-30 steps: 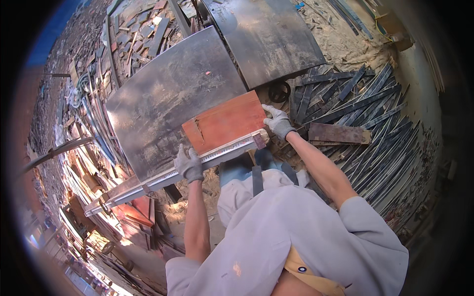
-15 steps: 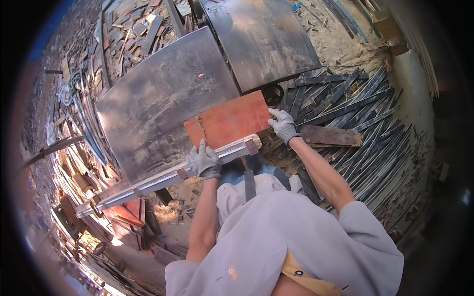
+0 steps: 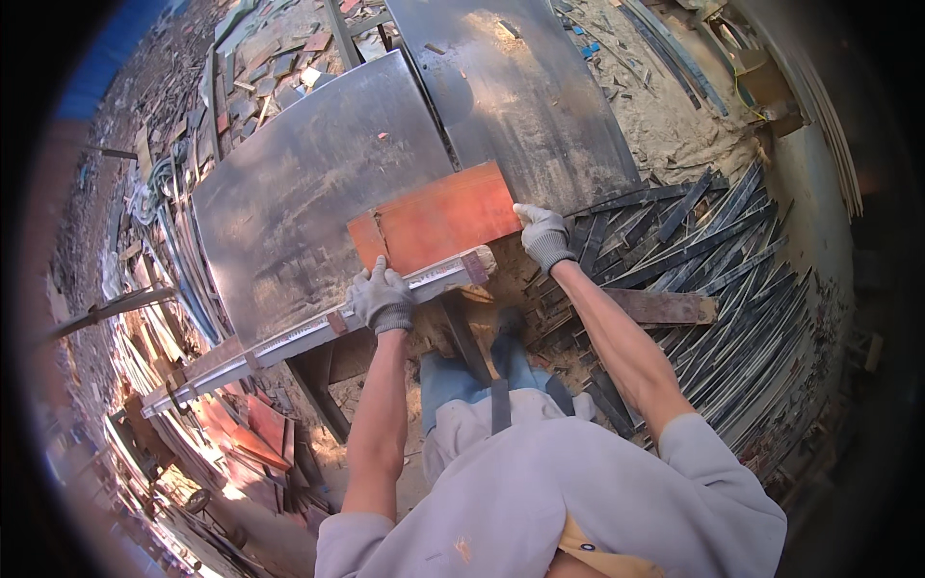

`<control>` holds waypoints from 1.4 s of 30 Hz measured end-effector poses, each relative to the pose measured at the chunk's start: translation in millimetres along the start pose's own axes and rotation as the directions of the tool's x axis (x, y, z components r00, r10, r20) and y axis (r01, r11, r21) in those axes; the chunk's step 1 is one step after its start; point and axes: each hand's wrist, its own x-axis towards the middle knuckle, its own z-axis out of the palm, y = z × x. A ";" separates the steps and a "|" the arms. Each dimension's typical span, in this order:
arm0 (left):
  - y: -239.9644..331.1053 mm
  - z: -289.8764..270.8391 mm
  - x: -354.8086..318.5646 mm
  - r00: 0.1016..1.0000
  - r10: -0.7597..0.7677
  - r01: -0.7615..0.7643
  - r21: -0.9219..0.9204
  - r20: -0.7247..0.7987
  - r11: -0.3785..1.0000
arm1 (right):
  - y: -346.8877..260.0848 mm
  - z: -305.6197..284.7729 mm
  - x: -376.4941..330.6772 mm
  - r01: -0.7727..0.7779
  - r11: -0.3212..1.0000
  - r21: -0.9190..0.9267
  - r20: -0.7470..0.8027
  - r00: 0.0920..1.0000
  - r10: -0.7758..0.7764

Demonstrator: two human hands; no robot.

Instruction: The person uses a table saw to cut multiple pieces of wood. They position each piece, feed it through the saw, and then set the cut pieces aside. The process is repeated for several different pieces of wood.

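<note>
A flat orange-red wooden board (image 3: 438, 217) lies on the left plate of a worn metal worktable (image 3: 318, 183), its far right corner reaching over the slot to the right plate (image 3: 525, 106). Along its near side runs a pale metal rail (image 3: 289, 344). My left hand (image 3: 383, 297), in a grey knit glove, is curled over the rail, one fingertip against the board's near left corner. With bent fingers, my right hand (image 3: 545, 236), gloved alike, grips the board's right end. Its fingertips on the underside are hidden.
Long dark strips of wood (image 3: 713, 241) are heaped on the right, with a brown plank (image 3: 660, 306) beside my forearm. Offcuts (image 3: 289, 72) litter the ground beyond the table. Reddish boards (image 3: 246, 433) lie at lower left. Small scraps (image 3: 509, 29) sit on the right plate.
The left plate, rail and board have slid forward along the slot past the right plate, both hands moving with them. A dark wheel near the board's right end is now hidden.
</note>
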 end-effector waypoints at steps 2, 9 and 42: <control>9.5 2.0 41.6 1.000 -0.015 0.015 0.009 0.017 1.000 | -16.0 8.1 38.4 -0.038 0.994 0.100 0.040 0.999 0.035; 34.9 11.9 199.3 0.997 -0.053 0.054 -0.015 0.062 0.998 | -59.7 50.4 191.7 0.051 0.996 0.067 0.081 0.995 -0.056; 9.6 22.2 -49.3 0.987 0.162 -0.163 -0.100 -0.015 0.982 | 88.8 -177.2 -85.6 -0.322 0.874 0.365 -0.040 0.932 0.360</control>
